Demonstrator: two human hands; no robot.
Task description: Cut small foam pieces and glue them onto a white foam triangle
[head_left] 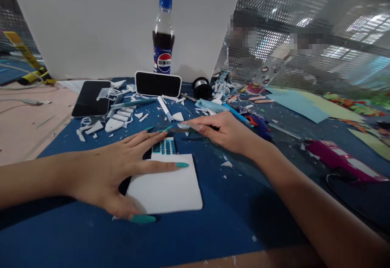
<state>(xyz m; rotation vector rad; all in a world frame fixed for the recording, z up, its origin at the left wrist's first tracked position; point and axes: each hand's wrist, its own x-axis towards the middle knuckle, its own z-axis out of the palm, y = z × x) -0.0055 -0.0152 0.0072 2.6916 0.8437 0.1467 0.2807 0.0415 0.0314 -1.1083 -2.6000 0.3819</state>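
Note:
My left hand (112, 166) lies spread with its fingers apart, pressing on a white rectangular board (170, 190). Just past the board's far edge, a small white piece with rows of blue marks (164, 147) shows partly under the fingers. My right hand (224, 131) is closed in a pinch around a slim knife (179, 130), whose grey blade points left towards my left fingertips. Much of its handle is hidden by the fingers. Close beyond the blade lie a white marker (165, 109) and white scraps (178, 116).
A cola bottle (163, 40) stands behind a propped phone (157, 84). Another phone (91, 99) lies left among white offcuts. A black spool (202, 88) stands further right. Blue paper (300, 103) and a magenta glue gun (338, 158) lie on the right side.

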